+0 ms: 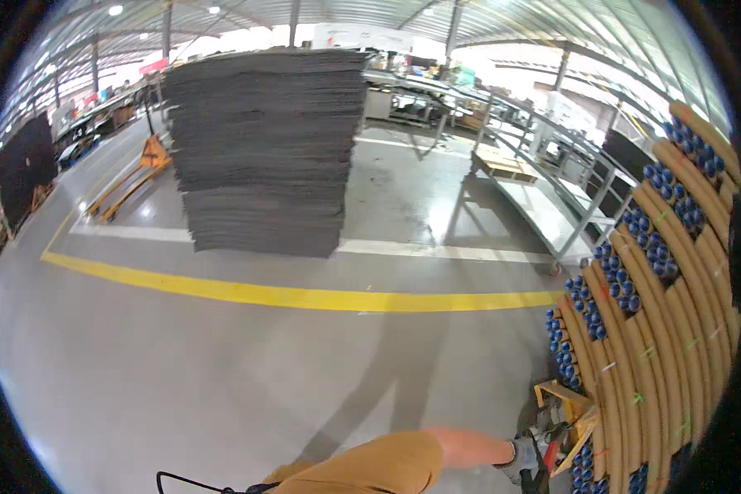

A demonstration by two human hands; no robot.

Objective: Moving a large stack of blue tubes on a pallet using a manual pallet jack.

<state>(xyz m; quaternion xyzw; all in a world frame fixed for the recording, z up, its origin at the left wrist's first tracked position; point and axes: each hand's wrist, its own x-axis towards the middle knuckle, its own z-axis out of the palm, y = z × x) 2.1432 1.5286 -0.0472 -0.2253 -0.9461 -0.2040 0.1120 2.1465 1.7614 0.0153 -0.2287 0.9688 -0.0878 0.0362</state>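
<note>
My right arm, in a tan sleeve, reaches from the lower edge toward the right. My right hand (519,458), in a grey glove, is closed around a black handle (540,477) with a red part (551,454) beside it. Just beyond the hand is a yellow-orange metal frame (583,418), partly hidden, against a tall stack of long brown tubes (634,362). Blue round ends (621,280) show in groups between the tubes. My left hand is out of view. A thin black cord loop (177,476) shows at the lower edge.
Ahead stands a tall stack of dark sheets (263,156). An orange pallet jack (136,173) is to its left. A yellow floor line (305,297) crosses in front. A metal rack cart (543,210) stands right of the stack, with workbenches (403,82) farther back.
</note>
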